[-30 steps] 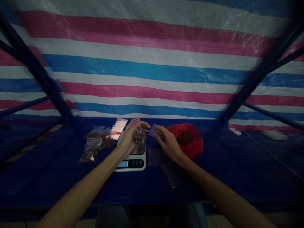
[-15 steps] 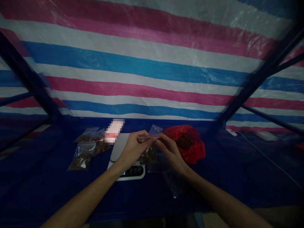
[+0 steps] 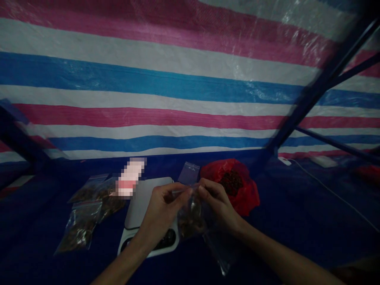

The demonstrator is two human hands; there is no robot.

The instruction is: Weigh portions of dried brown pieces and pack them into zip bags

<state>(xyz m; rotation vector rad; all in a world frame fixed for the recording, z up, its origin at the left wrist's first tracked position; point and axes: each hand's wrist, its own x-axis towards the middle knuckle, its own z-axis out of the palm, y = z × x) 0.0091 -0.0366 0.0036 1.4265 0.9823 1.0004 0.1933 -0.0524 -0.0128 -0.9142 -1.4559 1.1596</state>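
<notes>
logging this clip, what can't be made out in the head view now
All in the head view:
Scale reading: mostly hidden by the left arm.
Seal of the held bag, shut or not: partly covered by the left hand and right hand.
Phone screen: pixelated.
Red thing, far right: cut off by the edge.

A person's two slender arms, bare to the near edge of view, appear in dim light. The bare left hand [image 3: 168, 206], on the left of the scene, has slim fingers and a slim thumb; the bare right hand [image 3: 220, 202], on the right, is of similar build. Both wrists are narrow and uncovered, broadening smoothly into the bare left forearm [image 3: 129, 257] and the bare right forearm [image 3: 274, 249], the right visible at greater length. Fingernails are too dim to make out.
</notes>
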